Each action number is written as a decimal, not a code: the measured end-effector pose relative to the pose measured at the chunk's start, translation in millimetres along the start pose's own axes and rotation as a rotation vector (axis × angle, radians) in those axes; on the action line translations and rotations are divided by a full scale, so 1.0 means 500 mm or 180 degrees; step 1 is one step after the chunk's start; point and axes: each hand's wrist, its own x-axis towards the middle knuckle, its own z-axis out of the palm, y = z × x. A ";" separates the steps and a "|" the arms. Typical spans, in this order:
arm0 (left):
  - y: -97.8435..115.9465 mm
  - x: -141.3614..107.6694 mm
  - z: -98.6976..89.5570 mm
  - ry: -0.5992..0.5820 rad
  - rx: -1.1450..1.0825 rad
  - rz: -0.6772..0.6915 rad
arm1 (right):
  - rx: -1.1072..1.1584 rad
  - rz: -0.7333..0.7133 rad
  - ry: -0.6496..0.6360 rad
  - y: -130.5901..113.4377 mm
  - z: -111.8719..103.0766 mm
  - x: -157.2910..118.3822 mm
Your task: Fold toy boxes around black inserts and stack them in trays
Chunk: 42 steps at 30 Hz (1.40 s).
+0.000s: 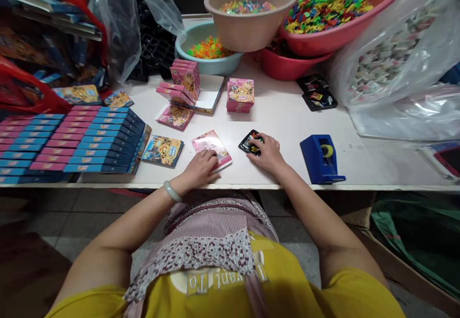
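Observation:
My left hand (pixel 201 168), with a pale bangle at its wrist, rests on a pink box (pixel 214 144) lying flat near the table's front edge. To the right, my right hand (pixel 266 153) has its fingers closed around the near edge of a small black tray (pixel 247 141) with small items inside. A blue illustrated box (pixel 163 151) lies left of the pink one. Behind the two hands stands a short stack of pink boxes (pixel 240 93). More pink boxes (pixel 185 77) lean and lie at the back left, partly on an open box.
Rows of pink and blue boxes (pixel 89 138) fill the left side. A blue tape dispenser (pixel 319 160) stands at right. Tubs of colourful pieces, including a beige tub (pixel 247 26), line the back. Black trays (pixel 316 92) lie near a clear bag (pixel 391 64).

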 end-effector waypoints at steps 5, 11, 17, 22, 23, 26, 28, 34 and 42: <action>-0.010 0.028 -0.008 0.0275 -0.0592 0.0180 | 0.0418 -0.0486 -0.0144 0.000 -0.021 -0.034; -0.019 0.063 -0.035 0.0683 -0.2011 -0.0418 | 0.0916 -0.1397 -0.0560 -0.054 -0.054 -0.065; -0.015 0.084 -0.037 0.0389 -0.2784 -0.0600 | 0.0824 -0.1283 -0.0412 -0.074 -0.041 -0.045; -0.003 0.100 -0.017 0.0352 -0.3174 -0.0723 | 0.0645 -0.1003 -0.0237 -0.089 -0.001 -0.038; 0.001 0.104 -0.009 0.0365 -0.3170 -0.0734 | 0.0597 -0.0966 -0.0225 -0.094 0.007 -0.035; 0.011 0.113 0.016 0.0448 -0.3028 -0.0756 | 0.0493 -0.0933 -0.0382 -0.099 0.023 -0.028; 0.018 0.114 0.029 0.0496 -0.2922 -0.0739 | 0.0416 -0.0956 -0.0509 -0.092 0.020 -0.033; 0.029 0.111 0.042 0.0537 -0.2773 -0.0702 | 0.0274 -0.0559 0.0069 -0.057 -0.007 -0.101; 0.072 0.131 0.046 0.0168 -0.2795 -0.0358 | 0.0741 -0.0277 0.0014 -0.088 0.046 -0.117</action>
